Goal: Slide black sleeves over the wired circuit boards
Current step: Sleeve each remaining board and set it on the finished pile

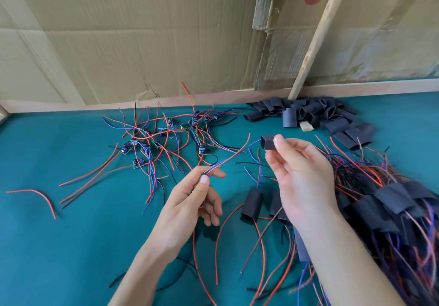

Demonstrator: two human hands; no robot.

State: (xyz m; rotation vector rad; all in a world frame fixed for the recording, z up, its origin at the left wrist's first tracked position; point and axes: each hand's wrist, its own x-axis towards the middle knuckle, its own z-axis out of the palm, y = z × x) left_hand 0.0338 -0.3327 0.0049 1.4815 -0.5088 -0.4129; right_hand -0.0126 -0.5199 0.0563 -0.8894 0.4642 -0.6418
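Left hand (pixel 190 201) pinches red-blue wire pair (pixel 228 159) between thumb and fingers; board itself hidden in palm, cannot tell. Right hand (pixel 299 170) pinches black sleeve (pixel 268 142) by its side, open mouth facing wire tips, small gap between. Step in hand, likely: threading wires into sleeve. Next move calls for aligning loose tips with mouth, keeping sleeve unflattened. Right of hands: heap of sleeved boards (pixel 392 201). Farther left on green mat (pixel 71 246): bare wired boards (pixel 166 137). Far right: spare sleeve pile (pixel 327 113).

Two hands (pixel 190 201), one wooden stick (pixel 316 37) (sleeves uncountable).
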